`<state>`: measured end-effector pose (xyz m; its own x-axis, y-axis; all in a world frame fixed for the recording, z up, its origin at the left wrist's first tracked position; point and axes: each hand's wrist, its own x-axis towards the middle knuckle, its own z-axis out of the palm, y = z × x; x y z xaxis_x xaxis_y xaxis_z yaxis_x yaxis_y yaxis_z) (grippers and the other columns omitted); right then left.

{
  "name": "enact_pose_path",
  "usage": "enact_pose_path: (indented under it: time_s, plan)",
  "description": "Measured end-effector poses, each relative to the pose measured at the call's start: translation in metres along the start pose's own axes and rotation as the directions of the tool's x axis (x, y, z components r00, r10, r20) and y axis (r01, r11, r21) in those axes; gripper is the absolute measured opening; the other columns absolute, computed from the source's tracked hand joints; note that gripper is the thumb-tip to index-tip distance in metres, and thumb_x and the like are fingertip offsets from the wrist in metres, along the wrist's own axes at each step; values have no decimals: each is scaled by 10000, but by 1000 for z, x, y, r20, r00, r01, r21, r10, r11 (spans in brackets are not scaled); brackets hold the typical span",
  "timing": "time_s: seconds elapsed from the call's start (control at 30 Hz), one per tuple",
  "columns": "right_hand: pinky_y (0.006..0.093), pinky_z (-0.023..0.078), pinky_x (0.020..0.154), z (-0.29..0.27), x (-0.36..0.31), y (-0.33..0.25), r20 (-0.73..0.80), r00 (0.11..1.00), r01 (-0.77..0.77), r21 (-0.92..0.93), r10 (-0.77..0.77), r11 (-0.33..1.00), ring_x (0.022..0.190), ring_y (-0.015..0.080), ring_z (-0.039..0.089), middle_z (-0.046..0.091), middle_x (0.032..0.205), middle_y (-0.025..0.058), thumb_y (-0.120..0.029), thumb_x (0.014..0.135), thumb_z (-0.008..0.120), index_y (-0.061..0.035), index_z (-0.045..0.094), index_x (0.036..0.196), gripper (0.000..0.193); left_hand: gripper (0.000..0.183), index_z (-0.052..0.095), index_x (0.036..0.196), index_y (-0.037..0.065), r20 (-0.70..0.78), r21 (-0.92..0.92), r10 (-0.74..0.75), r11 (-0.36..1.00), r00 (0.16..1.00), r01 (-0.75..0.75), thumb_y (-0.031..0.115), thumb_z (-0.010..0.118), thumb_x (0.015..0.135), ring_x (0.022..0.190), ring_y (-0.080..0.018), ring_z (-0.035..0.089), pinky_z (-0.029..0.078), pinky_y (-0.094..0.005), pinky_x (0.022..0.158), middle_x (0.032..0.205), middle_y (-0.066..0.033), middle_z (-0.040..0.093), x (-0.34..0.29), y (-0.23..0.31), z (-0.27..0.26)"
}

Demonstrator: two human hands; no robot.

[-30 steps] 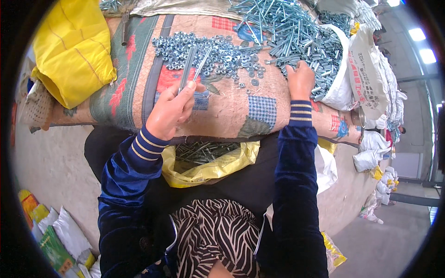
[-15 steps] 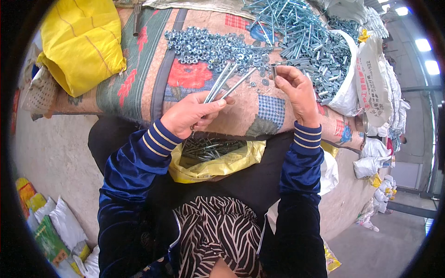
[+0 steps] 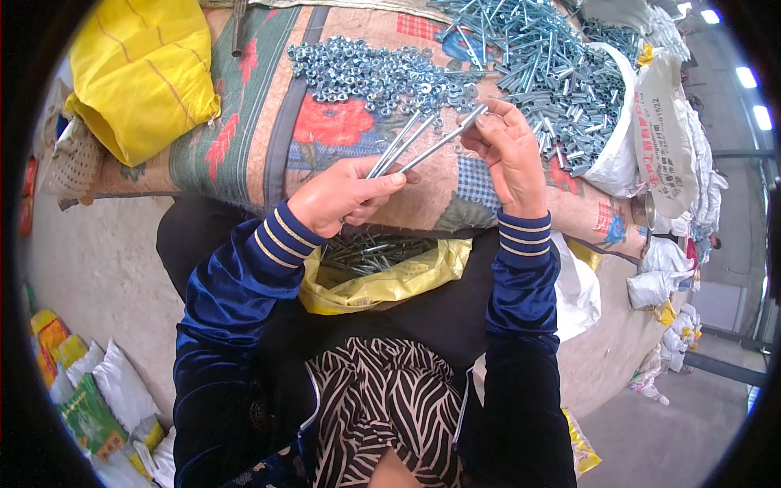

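The left hand [image 3: 346, 195] grasps a small bunch of slim metal rods [image 3: 396, 145], the thumb pressing across them, which seems meant to keep several ready in one grip. One rod [image 3: 431, 151] is splayed away from its fellows and slants up to the right, probably so that its far end is free to work on. At that end the right hand [image 3: 512, 150] pinches a short metal sleeve [image 3: 472, 119] between thumb and fingers (whether any rod is inside it, I cannot tell), lined up with the rod. Both hands hang above the near part of the cloth-covered surface [image 3: 333, 122], where there is room between the parts and the lap. Beyond them, hex nuts [image 3: 350, 73] lie spread in the middle, while a heap of loose sleeves [image 3: 569, 114] spills from a white sack [image 3: 622, 167] on the right, handy for that hand. A yellow sack [image 3: 350, 301] gapes between the knees, with more rods [image 3: 370, 254] inside, perhaps set there to be within easy reach.
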<state>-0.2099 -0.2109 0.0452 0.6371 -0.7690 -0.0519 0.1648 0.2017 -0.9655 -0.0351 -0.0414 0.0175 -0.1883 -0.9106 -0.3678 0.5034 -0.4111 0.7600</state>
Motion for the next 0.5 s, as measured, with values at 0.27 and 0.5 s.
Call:
enact_pose_path:
  time_s: [0.27, 0.5]
  plan:
    - [236, 501, 668, 6, -12, 14, 56, 989, -127, -170, 138, 977, 758, 114, 627, 650, 865, 54, -99, 857, 655, -16, 583, 1021, 198, 318, 561, 1200, 37, -212, -111, 46, 991, 976, -71, 245, 523, 964, 528, -23, 486, 312, -146, 408, 724, 31, 567, 3, 6, 11]
    - [225, 468, 620, 37, -22, 18, 200, 978, 33, -438, 62, 899, 669, 59, 563, 640, 763, 0, -114, 825, 655, 9, 644, 1067, 271, 251, 598, 1075, 41, -279, -79, 63, 993, 958, -89, 250, 568, 941, 512, -15, 469, 260, -139, 355, 753, 11, 583, -5, 5, -4]
